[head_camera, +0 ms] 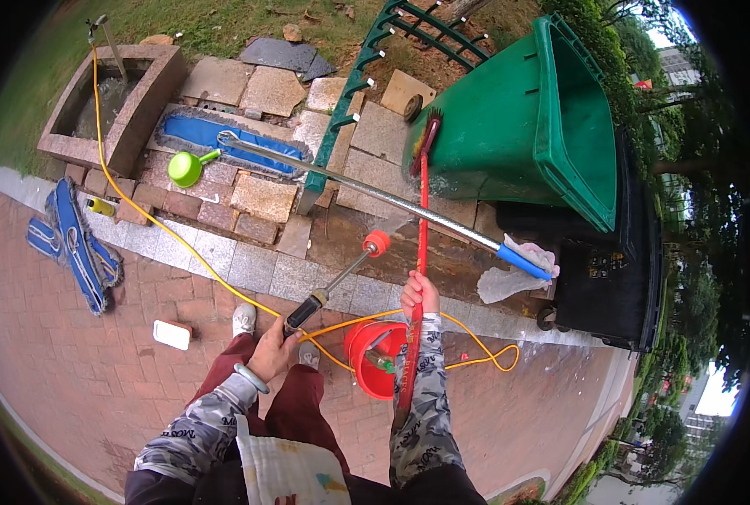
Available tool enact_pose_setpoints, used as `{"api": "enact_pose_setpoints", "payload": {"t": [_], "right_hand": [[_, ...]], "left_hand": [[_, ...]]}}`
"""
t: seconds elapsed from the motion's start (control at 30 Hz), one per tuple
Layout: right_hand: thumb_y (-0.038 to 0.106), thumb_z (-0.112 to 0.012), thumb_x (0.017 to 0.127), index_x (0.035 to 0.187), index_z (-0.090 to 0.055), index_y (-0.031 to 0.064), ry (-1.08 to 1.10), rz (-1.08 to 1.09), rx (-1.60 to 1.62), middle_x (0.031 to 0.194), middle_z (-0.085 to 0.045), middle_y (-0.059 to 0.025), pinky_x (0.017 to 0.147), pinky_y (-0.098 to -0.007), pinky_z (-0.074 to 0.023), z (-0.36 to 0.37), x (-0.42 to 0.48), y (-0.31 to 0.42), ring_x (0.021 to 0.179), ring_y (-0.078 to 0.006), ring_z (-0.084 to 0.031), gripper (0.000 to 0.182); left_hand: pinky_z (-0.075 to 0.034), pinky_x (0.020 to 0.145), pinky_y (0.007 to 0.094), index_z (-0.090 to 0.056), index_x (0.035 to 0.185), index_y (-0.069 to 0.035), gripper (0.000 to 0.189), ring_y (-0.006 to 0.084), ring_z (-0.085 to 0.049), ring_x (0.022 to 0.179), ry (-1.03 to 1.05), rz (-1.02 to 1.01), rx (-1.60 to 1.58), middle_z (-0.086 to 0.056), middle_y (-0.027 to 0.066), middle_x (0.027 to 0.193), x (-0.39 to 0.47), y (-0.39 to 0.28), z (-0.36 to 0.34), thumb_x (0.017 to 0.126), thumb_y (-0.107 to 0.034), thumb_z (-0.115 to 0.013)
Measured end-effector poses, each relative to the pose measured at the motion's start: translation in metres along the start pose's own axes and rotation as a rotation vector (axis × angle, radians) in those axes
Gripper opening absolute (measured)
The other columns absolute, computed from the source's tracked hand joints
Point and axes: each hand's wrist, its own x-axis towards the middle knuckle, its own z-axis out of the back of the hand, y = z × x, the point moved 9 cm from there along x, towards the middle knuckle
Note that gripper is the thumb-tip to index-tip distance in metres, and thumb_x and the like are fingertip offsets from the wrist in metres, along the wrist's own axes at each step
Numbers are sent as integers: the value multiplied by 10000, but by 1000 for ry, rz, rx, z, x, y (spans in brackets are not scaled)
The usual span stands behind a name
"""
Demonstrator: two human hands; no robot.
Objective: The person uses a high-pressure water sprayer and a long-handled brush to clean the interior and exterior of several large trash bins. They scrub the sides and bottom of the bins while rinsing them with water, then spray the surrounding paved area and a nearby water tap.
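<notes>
My left hand [272,351] grips the handle of a spray gun [324,291] with a red round nozzle. Water sprays from it toward the base of a green wheeled bin [488,126]. A yellow hose [198,257] runs to the gun. My right hand [420,293] holds the red pole [423,233] of a broom; its pole end lies along my forearm. Dark red broom bristles [426,142] touch the bin's side near its bottom. The bin's lid side is not fully visible, and its mouth faces right.
A metal mop pole [375,188] with a blue grip crosses ahead, attached near a blue mop pad [191,129]. Around me are a red bucket [375,386], a green dipper [185,169], a stone basin [128,142], a green metal rack [332,142], blue mop heads [78,243] and a black bin [602,297].
</notes>
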Motion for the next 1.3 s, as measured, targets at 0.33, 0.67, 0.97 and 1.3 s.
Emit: {"api": "enact_pose_setpoints", "payload": {"t": [0.33, 0.67, 0.97, 1.3], "right_hand": [[117, -492, 912, 750, -456, 92, -93, -60, -20, 570, -406, 48, 352, -232, -301, 7, 1, -32, 395, -56, -365, 168], [193, -446, 951, 735, -483, 85, 167, -119, 499, 524, -383, 54, 387, -234, -334, 10, 206, 14, 402, -78, -357, 245], [262, -595, 887, 914, -494, 69, -178, -243, -244, 533, -524, -47, 341, -308, -455, 57, 269, -97, 395, -159, -537, 220], [217, -508, 949, 864, -486, 94, -430, 1, -631, 537, -407, 17, 276, -251, -299, 102, 144, -34, 316, -102, -389, 151]], "left_hand": [[-458, 784, 414, -465, 1091, 7, 301, 408, -563, 966, 66, 94, -46, -585, 239, 971, 43, 21, 26, 872, -145, -605], [-456, 720, 442, -478, 1004, -34, 245, 398, -569, 869, 35, -31, 210, -573, 212, 890, 154, 2, 1, 826, -115, -626], [-463, 659, 433, -455, 1135, -15, 342, 421, -585, 802, -82, 130, 178, -595, 239, 858, 223, 106, -47, 890, -201, -607], [-482, 647, 378, -443, 1149, 42, 379, 354, -626, 790, -135, 64, 108, -619, 213, 868, 253, 107, -56, 887, -163, -623]]}}
